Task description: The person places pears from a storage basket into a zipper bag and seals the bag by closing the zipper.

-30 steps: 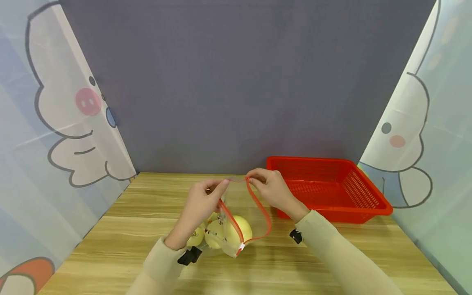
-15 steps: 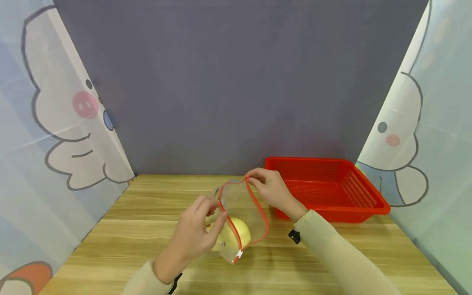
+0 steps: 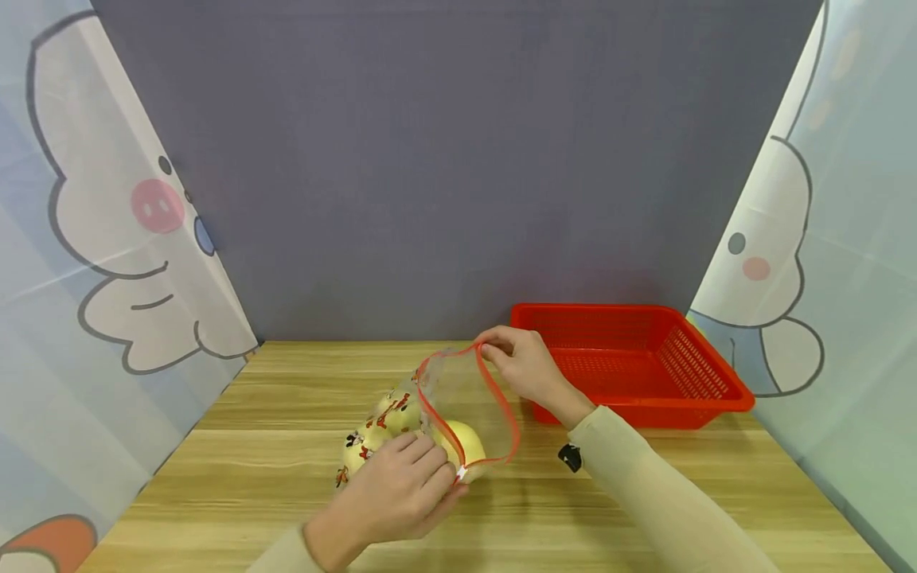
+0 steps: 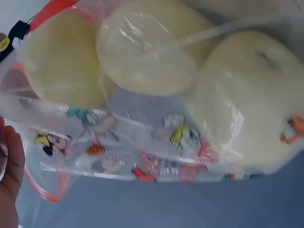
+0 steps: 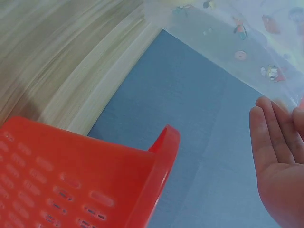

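Note:
A clear zip bag (image 3: 390, 406) with a red zip edge and cartoon prints lies on the table, its mouth facing right. Several pale yellow round fruits (image 4: 147, 52) are inside it; one fruit (image 3: 467, 446) shows through the mouth. My right hand (image 3: 524, 364) pinches the far top corner of the red edge between thumb and fingers. My left hand (image 3: 401, 489) is at the near lower corner, fingertips beside the white slider (image 3: 461, 474). Whether they grip the slider or only touch it is unclear. In the left wrist view, only a few fingers (image 4: 12, 154) show at the left edge.
A red perforated plastic basket (image 3: 630, 410) stands at the right back of the wooden table (image 3: 286, 414), with no contents showing. A grey cloth (image 3: 458, 175) hangs behind the table, and cartoon-printed curtains (image 3: 824, 239) flank both sides.
My left hand has let go of the bag's near red edge and moved down toward the viewer, to the slider corner. The right hand keeps its pinch. The bag's mouth now hangs wider.

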{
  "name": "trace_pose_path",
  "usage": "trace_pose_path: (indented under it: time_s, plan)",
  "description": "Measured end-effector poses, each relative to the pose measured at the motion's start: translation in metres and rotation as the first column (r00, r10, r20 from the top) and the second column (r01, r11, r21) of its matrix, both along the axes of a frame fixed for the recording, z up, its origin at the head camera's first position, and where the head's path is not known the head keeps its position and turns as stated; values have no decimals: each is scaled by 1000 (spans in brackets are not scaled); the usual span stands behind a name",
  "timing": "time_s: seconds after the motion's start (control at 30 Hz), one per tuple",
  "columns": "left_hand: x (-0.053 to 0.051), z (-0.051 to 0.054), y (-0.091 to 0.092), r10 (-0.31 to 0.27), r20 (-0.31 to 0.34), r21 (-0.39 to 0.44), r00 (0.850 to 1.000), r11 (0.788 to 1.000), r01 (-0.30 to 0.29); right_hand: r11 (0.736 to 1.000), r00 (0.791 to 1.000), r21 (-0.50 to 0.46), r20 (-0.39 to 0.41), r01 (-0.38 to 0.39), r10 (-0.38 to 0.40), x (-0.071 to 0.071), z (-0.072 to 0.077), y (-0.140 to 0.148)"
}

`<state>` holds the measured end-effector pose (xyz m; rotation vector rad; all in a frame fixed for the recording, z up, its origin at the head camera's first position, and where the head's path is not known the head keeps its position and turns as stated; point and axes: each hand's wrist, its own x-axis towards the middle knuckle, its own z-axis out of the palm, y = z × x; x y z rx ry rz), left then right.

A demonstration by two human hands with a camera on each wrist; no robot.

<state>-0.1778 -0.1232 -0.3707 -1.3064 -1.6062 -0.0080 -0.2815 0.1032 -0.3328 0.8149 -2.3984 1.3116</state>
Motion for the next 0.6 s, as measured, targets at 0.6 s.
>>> trace_pose_path:
  time_s: [0.6]
  plan:
    - [-29,37,-16,-61,254,455,965,888,-64,996,998,-81,61,24,-19,11,8,10]
